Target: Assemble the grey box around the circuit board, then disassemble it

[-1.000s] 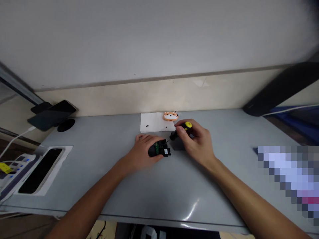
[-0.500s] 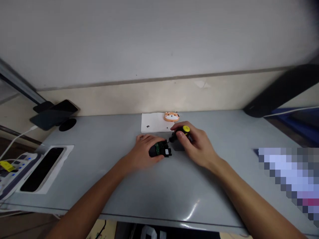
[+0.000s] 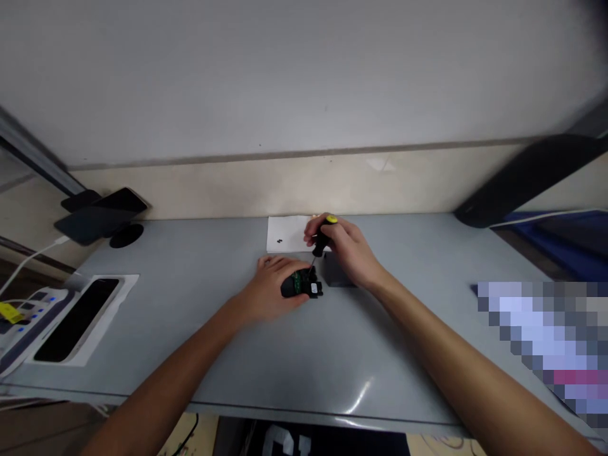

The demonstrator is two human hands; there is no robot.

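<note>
My left hand is closed around a small black device with a green circuit board, which looks like an opened computer mouse. A white label sits on its right part. My right hand grips a black screwdriver with a yellow cap, held nearly upright. Its thin shaft points down into the device, where the tip is too small to make out. Under my right hand lies a dark grey piece, partly covered. Behind the device, a white sheet of paper carries several tiny black screws.
On the left, a phone lies on white paper beside a power strip with plugged cables. A stand holding a dark device is at the back left. A dark cylinder leans at the back right. Something blurred out lies right.
My right hand has moved left and turned the screwdriver upright, bringing its shaft into the device. It now hides the orange animal-faced case. My left hand keeps its hold.
</note>
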